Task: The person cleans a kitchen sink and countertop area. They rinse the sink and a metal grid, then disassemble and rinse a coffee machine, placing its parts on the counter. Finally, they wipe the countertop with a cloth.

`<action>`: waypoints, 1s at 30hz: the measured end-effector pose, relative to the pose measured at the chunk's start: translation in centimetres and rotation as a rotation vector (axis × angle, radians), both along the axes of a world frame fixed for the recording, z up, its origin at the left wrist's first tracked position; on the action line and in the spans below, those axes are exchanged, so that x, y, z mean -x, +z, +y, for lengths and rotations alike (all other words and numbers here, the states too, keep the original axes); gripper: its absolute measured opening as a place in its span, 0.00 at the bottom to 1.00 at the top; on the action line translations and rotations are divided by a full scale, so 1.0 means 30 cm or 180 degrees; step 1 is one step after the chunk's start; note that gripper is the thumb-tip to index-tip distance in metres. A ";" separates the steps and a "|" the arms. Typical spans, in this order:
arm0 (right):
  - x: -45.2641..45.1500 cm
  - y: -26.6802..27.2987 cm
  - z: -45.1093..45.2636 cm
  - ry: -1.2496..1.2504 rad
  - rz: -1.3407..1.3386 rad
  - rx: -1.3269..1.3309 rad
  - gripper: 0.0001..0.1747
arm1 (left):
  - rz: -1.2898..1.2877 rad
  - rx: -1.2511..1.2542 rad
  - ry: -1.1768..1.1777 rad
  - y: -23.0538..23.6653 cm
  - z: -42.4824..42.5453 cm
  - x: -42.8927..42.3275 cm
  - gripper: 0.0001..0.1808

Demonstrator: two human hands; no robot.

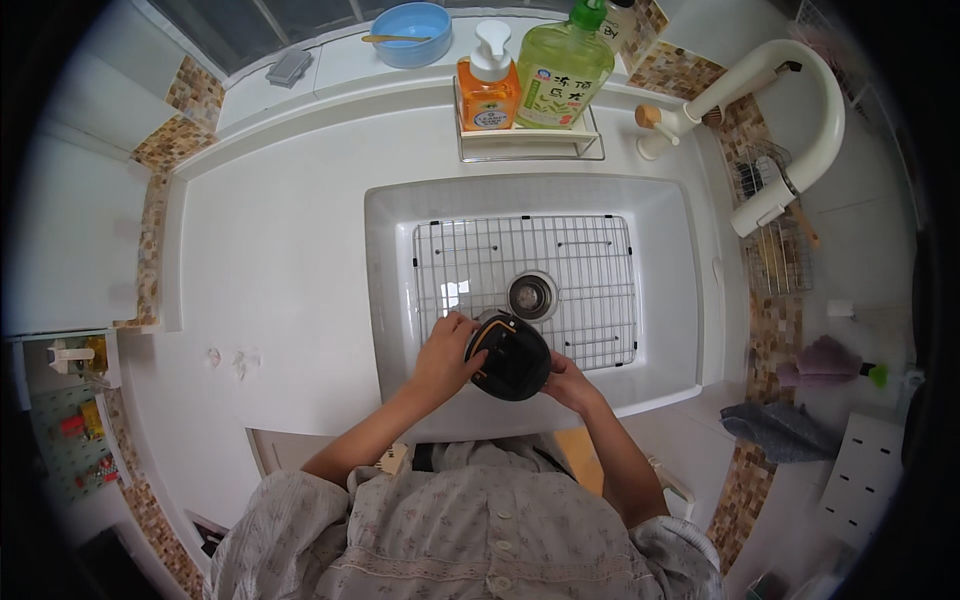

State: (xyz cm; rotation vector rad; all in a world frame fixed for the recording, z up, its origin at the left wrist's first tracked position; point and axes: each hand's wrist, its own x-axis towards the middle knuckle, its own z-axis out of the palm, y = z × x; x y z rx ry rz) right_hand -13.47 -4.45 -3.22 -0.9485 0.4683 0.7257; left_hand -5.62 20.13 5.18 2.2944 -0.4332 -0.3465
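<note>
My left hand (451, 352) and my right hand (570, 381) hold a black, rounded lid-like piece (514, 360) with an orange trim line between them. The left thumb rests on its upper face, and the left fingers curl over its edge. On the opposite side my right fingers reach partly under the rim. What lies beneath the black piece is mostly hidden. It is held over the near part of a white sink (667, 300), in front of the round drain (533, 295). A wire sink grid (592, 281) lies on the sink floor.
Behind the sink, a wire rack (532, 146) carries an orange pump bottle (489, 90) and a green bottle (562, 67). A cream faucet (817, 120) arches at the right. A blue bowl (414, 41) sits on the ledge. White countertop (285, 285) extends left. Cloths (780, 431) hang right.
</note>
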 end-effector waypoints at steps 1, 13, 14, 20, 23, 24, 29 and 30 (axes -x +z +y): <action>0.002 0.003 0.002 -0.0041 -0.0026 -0.0117 0.16 | -0.0026 0.0170 0.0106 -0.015 -0.004 0.015 0.22; 0.052 -0.004 0.010 -0.0372 0.0042 -0.0002 0.16 | 0.0091 -0.1074 -0.0260 -0.048 -0.120 0.015 0.33; 0.056 -0.015 0.019 -0.0431 0.0049 -0.0107 0.16 | 0.0148 -0.1123 -0.0293 -0.058 -0.120 0.014 0.33; 0.072 -0.087 0.083 -0.0738 -0.0004 -0.0461 0.16 | 0.0085 -0.1909 -0.0599 -0.074 -0.126 -0.007 0.35; 0.070 -0.106 0.089 -0.0783 -0.0103 -0.0652 0.15 | -0.0332 -0.1623 -0.0712 -0.010 -0.150 -0.026 0.39; 0.068 -0.111 0.087 -0.0788 -0.0170 -0.0744 0.15 | -0.0681 -0.1027 -0.0824 0.023 -0.147 -0.024 0.41; 0.048 -0.139 0.076 -0.0555 -0.0367 -0.0865 0.12 | -0.0357 -0.0826 -0.1921 0.129 -0.172 0.007 0.66; 0.045 -0.147 0.077 -0.0483 -0.0313 -0.0700 0.11 | -0.0507 -0.1144 -0.2083 0.129 -0.182 0.008 0.67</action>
